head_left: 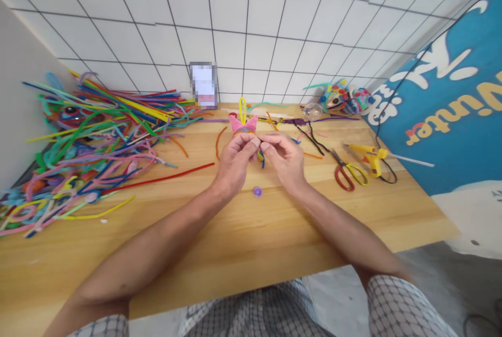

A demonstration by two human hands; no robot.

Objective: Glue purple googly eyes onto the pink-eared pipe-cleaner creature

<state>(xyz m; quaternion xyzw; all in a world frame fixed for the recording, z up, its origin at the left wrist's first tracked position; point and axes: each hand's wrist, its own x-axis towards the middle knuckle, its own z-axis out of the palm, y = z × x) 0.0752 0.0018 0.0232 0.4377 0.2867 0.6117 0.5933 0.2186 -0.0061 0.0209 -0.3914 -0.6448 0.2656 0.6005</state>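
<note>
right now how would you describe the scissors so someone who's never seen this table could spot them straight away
On the wooden table, look from the right hand toward the blue panel lettered "Winter". Between the two lie the scissors, just left of the yellow glue gun, blades toward the tiled wall. Their paired handle loops, one red and one yellow, set them apart.

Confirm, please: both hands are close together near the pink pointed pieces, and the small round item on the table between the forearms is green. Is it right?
Only the colour is wrong: the head view shows the small round item is purple. Left hand and right hand are close together.
</note>
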